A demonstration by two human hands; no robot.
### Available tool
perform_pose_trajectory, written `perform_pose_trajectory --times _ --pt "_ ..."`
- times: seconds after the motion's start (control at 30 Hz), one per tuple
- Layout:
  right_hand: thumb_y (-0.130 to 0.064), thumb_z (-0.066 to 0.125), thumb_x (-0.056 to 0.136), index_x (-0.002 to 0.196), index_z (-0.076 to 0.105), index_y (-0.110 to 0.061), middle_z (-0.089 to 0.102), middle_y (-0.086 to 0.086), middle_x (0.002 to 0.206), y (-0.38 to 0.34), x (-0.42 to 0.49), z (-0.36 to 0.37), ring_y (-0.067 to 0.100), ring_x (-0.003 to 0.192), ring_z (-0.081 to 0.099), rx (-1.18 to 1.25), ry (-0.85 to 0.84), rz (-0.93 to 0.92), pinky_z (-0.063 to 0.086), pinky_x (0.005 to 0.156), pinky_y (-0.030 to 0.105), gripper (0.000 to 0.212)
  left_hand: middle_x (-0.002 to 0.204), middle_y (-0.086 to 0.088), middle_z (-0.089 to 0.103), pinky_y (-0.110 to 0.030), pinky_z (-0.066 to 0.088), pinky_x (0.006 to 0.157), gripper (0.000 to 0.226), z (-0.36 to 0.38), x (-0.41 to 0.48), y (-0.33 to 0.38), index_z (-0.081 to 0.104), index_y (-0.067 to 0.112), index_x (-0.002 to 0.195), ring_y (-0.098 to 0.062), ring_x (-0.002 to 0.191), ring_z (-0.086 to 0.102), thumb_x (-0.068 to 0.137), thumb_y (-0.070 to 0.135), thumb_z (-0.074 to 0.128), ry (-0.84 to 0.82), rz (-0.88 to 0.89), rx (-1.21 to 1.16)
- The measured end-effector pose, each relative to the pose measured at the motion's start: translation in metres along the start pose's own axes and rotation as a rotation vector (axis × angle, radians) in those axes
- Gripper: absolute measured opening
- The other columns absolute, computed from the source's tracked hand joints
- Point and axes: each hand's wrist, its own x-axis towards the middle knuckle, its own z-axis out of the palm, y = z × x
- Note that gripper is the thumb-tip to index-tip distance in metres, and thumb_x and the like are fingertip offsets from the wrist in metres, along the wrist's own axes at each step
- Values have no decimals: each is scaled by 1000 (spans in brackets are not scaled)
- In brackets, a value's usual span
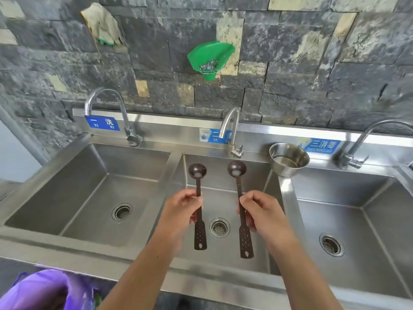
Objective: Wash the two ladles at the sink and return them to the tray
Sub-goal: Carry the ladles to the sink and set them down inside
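- Hands over the middle basin point(216, 177) of a three-basin steel sink: the left hand point(181, 206) pinched the left ladle point(200, 229) by its handle, and the right hand point(259, 209) pinched the right ladle point(245, 238) likewise.
- Both dark ladles were side by side and apart, bowls toward the middle faucet point(231, 130), perforated ends toward the person, flanking the drain strainer point(219, 227).
- A steel bowl point(288, 158) stood on the ledge near the right ladle's bowl.
- A green holder point(210, 57) and a pale glove point(102, 23) hung on the stone wall; a purple bag point(44, 289) showed at lower left.
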Motion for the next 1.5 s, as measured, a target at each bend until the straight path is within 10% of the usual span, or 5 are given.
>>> perform_pose_trajectory --times 0.7,1.5 --pt "-4 55 92 82 67 -9 68 5 67 95 219 87 14 45 47 -92 34 333 33 41 20 17 82 -2 65 -34 54 71 21 -43 251 -35 69 25 99 -15 78 65 89 6 63 -161 -268 133" --pt "-8 54 95 85 65 -14 68 7 67 335 367 99 15 53 60 -304 -61 546 52 57 32 16 92 -9 72 -29 50 62 21 -9 405 -237 68 25 95 -22 77 67 85 7 61 51 -525 311"
